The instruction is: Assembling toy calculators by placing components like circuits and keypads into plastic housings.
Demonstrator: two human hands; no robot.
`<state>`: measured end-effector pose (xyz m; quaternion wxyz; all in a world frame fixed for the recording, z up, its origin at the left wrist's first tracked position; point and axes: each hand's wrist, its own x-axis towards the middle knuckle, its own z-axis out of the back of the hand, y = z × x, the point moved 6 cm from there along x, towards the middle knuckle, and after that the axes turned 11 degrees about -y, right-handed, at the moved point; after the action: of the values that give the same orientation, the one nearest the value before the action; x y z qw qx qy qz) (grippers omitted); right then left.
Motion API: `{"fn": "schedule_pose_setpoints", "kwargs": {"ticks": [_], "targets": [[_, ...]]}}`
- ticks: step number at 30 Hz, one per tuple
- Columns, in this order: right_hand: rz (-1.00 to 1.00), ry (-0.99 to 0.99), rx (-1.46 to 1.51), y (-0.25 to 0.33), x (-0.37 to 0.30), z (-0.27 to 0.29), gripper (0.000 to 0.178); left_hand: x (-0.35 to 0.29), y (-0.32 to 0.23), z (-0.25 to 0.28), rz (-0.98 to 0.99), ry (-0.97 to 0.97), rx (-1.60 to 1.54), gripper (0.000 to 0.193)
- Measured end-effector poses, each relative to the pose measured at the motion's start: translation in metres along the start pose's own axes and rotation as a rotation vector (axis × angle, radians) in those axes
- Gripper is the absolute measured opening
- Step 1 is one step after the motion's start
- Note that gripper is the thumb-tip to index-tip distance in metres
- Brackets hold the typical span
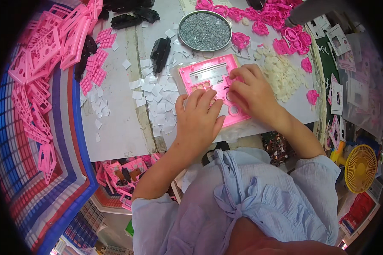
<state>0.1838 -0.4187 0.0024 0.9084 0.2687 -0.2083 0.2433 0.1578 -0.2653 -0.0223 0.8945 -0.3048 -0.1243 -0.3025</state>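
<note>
A pink plastic casing (pixel 235 122) with cut-outs, round openings and a silvery strip lies on the table in front of me. My left hand (pixel 198 114) rests over its near left part, fingers apart and tips touching the casing. Over the right side, my right hand (pixel 254 91) has its fingers curled down together at the casing; whatever they pinch is hidden. Just beyond stands a round dish of small screws (pixel 204 30).
White paper squares (pixel 155 95) and a black plastic part (pixel 160 55) lie to the left. Cream discs (pixel 281 74) and pink ring-shaped parts (pixel 291 40) are heaped on the right. Pink key strips (pixel 92 70) sit near a striped crate (pixel 64 170) holding pink casings (pixel 40 55). A yellow fan (pixel 361 168) stands lower right.
</note>
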Motion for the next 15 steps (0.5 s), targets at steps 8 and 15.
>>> {"fn": "schedule_pose_setpoints", "kwargs": {"ticks": [8, 15], "targets": [[-0.031, -0.027, -0.139, 0.005, -0.004, -0.012, 0.021, -0.001, 0.002, -0.001, 0.036, -0.018, -0.029, 0.039], [-0.097, 0.053, -0.120, -0.001, -0.004, -0.015, 0.026, 0.010, 0.006, 0.009, 0.026, -0.050, -0.078, 0.034]]}}
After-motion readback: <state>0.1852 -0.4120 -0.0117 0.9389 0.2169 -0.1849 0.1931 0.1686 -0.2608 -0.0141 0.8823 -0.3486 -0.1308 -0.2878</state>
